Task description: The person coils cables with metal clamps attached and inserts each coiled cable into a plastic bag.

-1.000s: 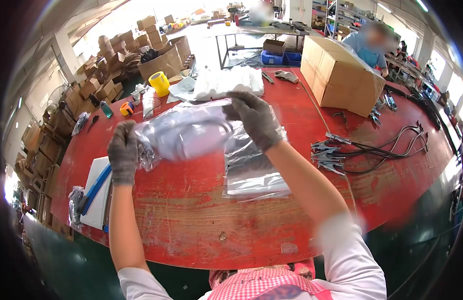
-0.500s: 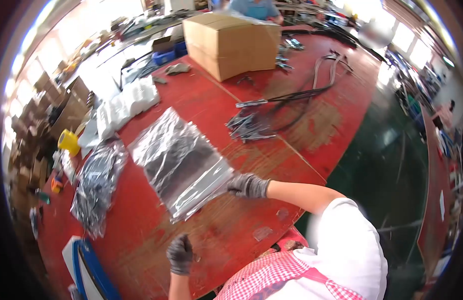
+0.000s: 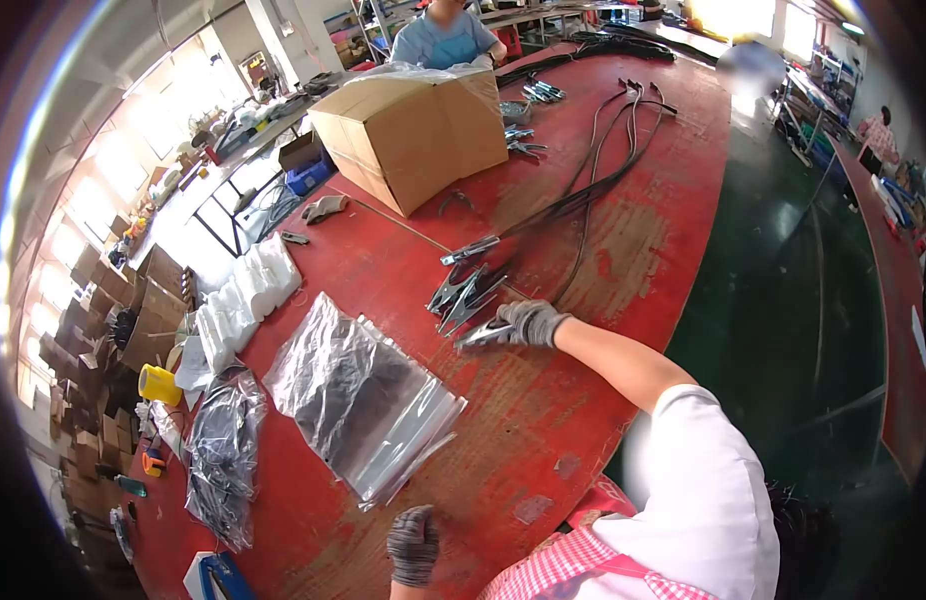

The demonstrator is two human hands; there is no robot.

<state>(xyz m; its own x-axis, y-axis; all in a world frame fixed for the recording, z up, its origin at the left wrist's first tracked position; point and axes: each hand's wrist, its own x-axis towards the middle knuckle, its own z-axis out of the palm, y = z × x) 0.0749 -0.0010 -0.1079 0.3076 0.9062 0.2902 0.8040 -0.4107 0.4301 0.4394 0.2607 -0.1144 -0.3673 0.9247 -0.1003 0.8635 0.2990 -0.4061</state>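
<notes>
My right hand (image 3: 533, 325), in a grey glove, is closed on a metal spring clamp (image 3: 486, 334) that points left over the red table. Just beyond it lie several more metal clamps (image 3: 469, 297) in a pile, beside long dark cables (image 3: 593, 190) running toward the back. My left hand (image 3: 413, 545), gloved too, is curled shut near the front of the table, with nothing showing in it. Between the hands and to the left, a stack of clear plastic bags (image 3: 368, 400) lies flat, with something dark inside or beneath.
A cardboard box (image 3: 413, 135) stands at the back, a person (image 3: 448, 40) behind it. Leftward are a filled plastic bag (image 3: 226, 455), white wrapped bundles (image 3: 248, 295), a yellow tape roll (image 3: 159, 385) and a blue-and-white device (image 3: 221, 578). More clamps (image 3: 523, 142) lie beside the box.
My right hand has let go of the clear bag's edge, moved away to the clamp pile and closed on a clamp. My left hand stays curled near the front. The view has shifted.
</notes>
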